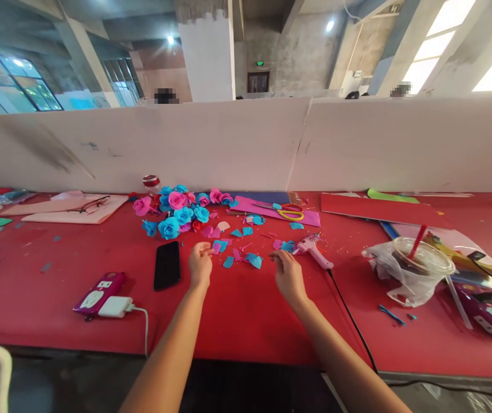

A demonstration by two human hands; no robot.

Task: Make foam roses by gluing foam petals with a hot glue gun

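Observation:
My left hand (200, 266) hovers over the red table, its bent fingers a little apart, with nothing visible in them. It is just left of pink and blue paper scraps (219, 246). My right hand (289, 275) has its fingers drawn together, pointing left; whether something small is in them is hidden. Beside it on the right lies a pink glue gun (315, 252), its nozzle end by a blue paper piece (288, 246). Several blue petals (253, 260) are scattered between the hands. Behind my left hand is a heap of blue and pink paper flowers (183, 215).
A black phone (167, 265) and a purple power strip (100, 295) with a white charger lie left. Yellow-handled scissors (291, 215) rest on pink paper at the back. A lidded cup (422, 256) in a plastic bag stands right. A white partition (246, 143) bounds the table.

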